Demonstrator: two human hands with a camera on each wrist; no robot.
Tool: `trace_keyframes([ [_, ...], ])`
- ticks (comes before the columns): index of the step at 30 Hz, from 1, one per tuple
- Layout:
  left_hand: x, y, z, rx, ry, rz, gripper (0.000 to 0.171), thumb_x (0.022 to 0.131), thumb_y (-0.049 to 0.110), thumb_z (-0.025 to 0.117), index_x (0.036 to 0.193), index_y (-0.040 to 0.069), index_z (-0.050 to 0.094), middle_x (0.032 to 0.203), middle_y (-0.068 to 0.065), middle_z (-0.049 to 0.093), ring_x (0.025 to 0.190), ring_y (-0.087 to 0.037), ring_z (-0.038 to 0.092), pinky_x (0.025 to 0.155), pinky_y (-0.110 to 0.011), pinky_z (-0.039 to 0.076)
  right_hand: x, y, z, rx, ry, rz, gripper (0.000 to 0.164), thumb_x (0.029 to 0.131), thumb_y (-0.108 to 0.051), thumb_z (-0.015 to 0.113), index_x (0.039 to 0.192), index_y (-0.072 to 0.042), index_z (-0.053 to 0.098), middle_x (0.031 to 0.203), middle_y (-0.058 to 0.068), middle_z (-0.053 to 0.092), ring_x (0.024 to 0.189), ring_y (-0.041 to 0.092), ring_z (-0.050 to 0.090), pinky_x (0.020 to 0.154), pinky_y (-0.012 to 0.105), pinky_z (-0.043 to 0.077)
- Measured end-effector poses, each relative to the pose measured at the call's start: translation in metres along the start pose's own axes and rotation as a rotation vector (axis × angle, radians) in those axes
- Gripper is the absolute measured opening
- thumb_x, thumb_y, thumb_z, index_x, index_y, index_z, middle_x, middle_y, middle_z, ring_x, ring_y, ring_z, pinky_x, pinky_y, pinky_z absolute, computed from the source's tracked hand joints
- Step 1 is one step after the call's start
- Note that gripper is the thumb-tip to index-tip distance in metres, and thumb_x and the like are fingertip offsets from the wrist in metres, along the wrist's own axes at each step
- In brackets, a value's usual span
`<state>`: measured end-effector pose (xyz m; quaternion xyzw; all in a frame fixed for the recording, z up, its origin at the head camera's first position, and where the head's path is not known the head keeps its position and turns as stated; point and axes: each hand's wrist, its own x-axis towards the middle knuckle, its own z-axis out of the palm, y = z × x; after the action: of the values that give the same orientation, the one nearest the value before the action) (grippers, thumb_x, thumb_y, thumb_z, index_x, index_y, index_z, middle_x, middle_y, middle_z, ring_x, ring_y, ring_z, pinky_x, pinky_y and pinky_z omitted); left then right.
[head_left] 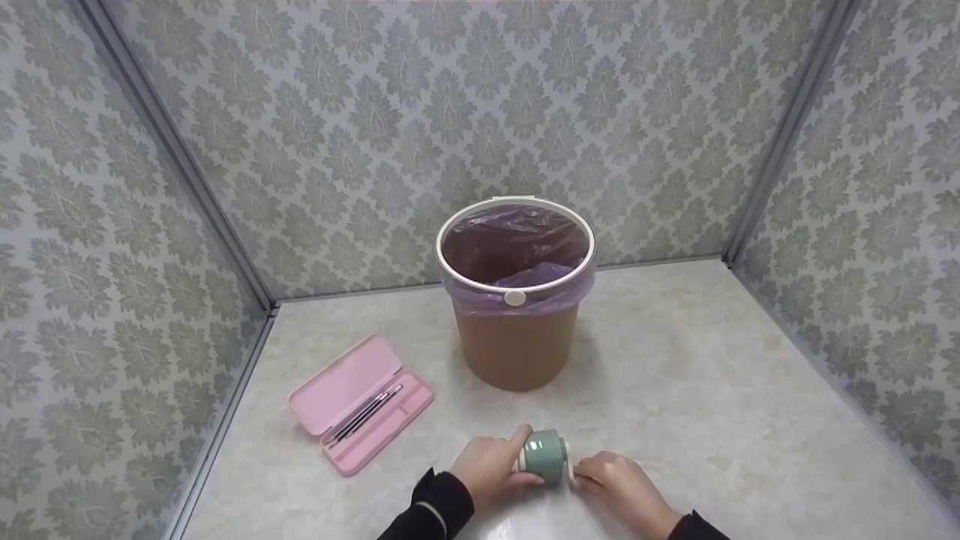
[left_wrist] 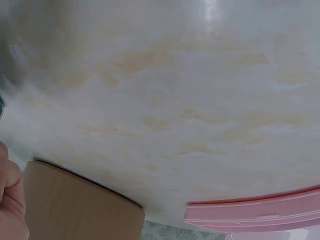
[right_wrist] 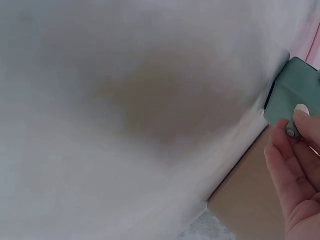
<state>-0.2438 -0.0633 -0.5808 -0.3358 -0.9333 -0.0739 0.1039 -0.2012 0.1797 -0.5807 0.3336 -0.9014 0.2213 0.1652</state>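
Observation:
A small green crank pencil sharpener with pale ends lies low over the front of the table. My left hand grips it from the left side, thumb above and fingers below; only part of that hand appears at the edge of the left wrist view. From the other side, my right hand pinches the crank's small knob between thumb and finger, next to the sharpener's green body. The far face of the sharpener is hidden by the left hand.
Behind the hands stands a brown bin with a white rim and a purple liner. To the left, an open pink pencil case holds several dark patterned pencils. Patterned walls enclose the marbled table.

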Motion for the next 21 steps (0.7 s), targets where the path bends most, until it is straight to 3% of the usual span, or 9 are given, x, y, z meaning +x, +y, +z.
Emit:
trace_keyframes([
  [10,0.003,-0.002,-0.003,-0.006,-0.002,0.011,0.069,0.072,0.068,0.053,0.120,0.020,0.040,0.058,0.006,0.059,0.044,-0.011,0.050,0.045,-0.025,0.039,0.012,-0.006,-0.024,-0.045,0.053,-0.034,0.006,0.079,-0.017,0.069,0.085,-0.020,0.070,0.077,-0.012,0.067,0.072,0.003,0.060,0.062,0.018,0.049],
  [21,0.007,-0.004,-0.005,0.010,-0.051,0.035,0.073,0.074,0.068,0.054,0.125,0.019,0.037,0.062,0.004,0.061,0.045,-0.011,0.050,0.045,-0.024,0.038,0.036,0.003,-0.036,-0.078,0.092,-0.027,0.008,0.078,-0.016,0.070,0.086,-0.018,0.072,0.079,-0.009,0.069,0.074,0.006,0.063,0.065,0.023,0.052],
])
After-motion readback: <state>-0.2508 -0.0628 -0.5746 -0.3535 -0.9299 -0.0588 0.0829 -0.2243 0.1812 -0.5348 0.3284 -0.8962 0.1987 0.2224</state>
